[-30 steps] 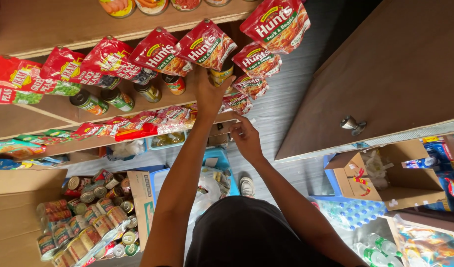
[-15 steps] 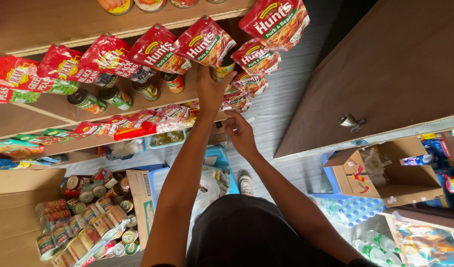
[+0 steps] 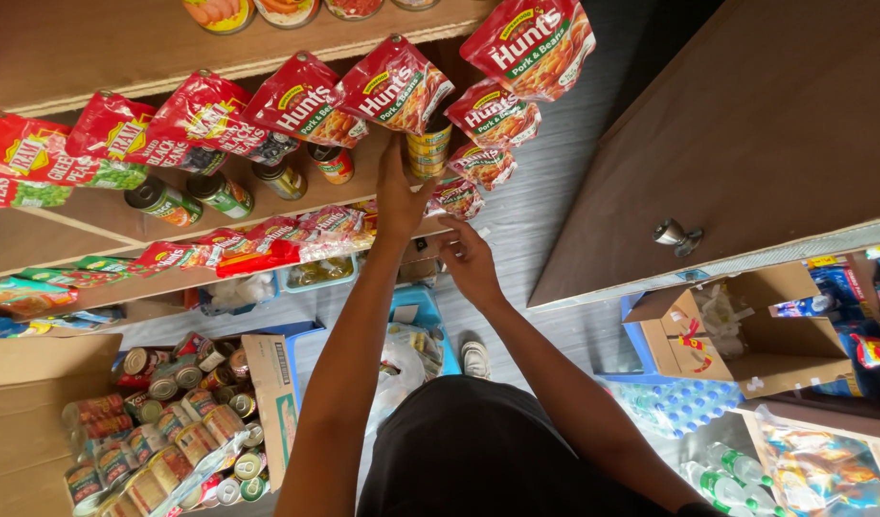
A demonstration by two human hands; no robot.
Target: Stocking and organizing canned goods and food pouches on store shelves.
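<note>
- The left hand (image 3: pixel 398 196) reaches up to the wooden shelf (image 3: pixel 124 215), fingers straight and pressed together, touching a yellow can (image 3: pixel 428 148) between the hanging red pouches (image 3: pixel 392 86).
- The right hand (image 3: pixel 467 254) is just beside, lower, fingers curled around a small red pouch (image 3: pixel 456 198).
- A cardboard box of cans (image 3: pixel 172 431) stands on the floor, left.

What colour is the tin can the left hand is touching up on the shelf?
The tin can is mostly yellow; the head view shows it, by the left hand.
</note>
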